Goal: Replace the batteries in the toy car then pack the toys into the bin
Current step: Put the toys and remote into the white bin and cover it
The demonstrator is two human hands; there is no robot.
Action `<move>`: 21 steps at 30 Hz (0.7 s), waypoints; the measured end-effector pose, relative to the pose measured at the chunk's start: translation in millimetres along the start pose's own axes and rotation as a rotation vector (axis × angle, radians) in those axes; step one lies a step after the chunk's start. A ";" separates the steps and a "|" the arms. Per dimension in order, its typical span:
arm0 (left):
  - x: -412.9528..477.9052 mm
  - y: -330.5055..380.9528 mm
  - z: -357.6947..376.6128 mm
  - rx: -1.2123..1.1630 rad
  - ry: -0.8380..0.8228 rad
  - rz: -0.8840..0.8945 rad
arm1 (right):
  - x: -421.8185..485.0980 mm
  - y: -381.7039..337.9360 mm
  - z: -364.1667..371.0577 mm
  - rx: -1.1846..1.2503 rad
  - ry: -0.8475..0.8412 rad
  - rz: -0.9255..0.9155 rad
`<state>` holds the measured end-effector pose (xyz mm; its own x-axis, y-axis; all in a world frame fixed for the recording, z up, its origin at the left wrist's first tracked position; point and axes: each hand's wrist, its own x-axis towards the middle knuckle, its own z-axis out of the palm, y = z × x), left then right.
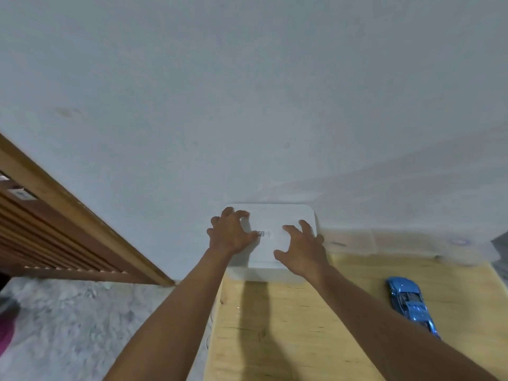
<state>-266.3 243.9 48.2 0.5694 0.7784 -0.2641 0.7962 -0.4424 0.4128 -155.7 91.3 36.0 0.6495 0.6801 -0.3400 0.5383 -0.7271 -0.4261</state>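
Note:
A white plastic bin with its flat lid on stands at the far edge of the wooden table, against the wall. My left hand rests on the lid's left side, fingers curled over its far left corner. On the right side of the lid lies my right hand, fingers spread and bent, reaching the right edge. A small code label shows on the lid between them. A shiny blue toy car lies on the table to the right, apart from both hands.
The pale wooden table runs from the bin toward me. A clear plastic container sits to the right of the bin by the wall. A wooden slatted frame and a grey speckled floor are at left.

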 end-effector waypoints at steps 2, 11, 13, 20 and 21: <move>3.9 -5.5 0.7 -0.015 -0.007 0.016 | 2.4 -0.5 1.4 -0.031 0.007 -0.003; 21.4 -28.6 17.0 0.072 -0.004 0.122 | 29.2 21.6 -2.8 -0.288 0.165 -0.164; 25.2 -36.2 23.6 0.097 0.001 0.132 | 35.8 28.0 -0.4 -0.303 0.202 -0.204; 19.6 -52.4 44.2 0.093 0.069 0.189 | 39.9 42.8 19.5 -0.290 0.247 -0.237; 20.1 -53.8 46.2 0.088 0.083 0.196 | 40.8 43.3 20.1 -0.296 0.256 -0.238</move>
<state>-288.2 262.7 -19.6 0.6988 0.7064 -0.1121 0.6890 -0.6227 0.3709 -116.7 89.5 -13.2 0.5807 0.8137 -0.0270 0.7949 -0.5738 -0.1971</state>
